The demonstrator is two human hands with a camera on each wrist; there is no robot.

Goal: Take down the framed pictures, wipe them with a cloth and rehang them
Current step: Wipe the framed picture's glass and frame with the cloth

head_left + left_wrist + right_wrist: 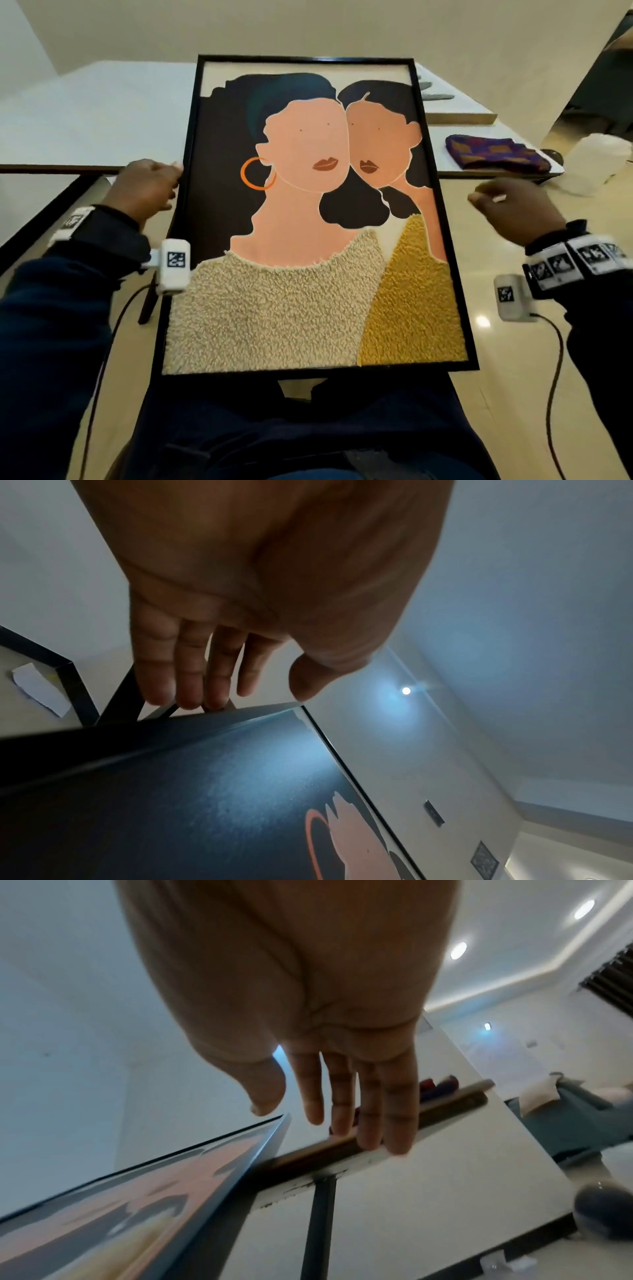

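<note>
One framed picture (308, 219) leans tilted against the white table (85, 113), lower edge at the person's lap. Left hand (145, 188) at its left edge, straight fingers (185, 677) touching the frame, no grasp. Right hand (513, 212) clear of the frame, fingers extended, empty; folded patterned cloth (496, 152) lies on the table beyond it.

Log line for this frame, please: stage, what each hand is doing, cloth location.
stage: picture down, unwiped | left hand: fingertips on framed picture left edge | right hand: free, open, beside frame | cloth: folded on table
</note>
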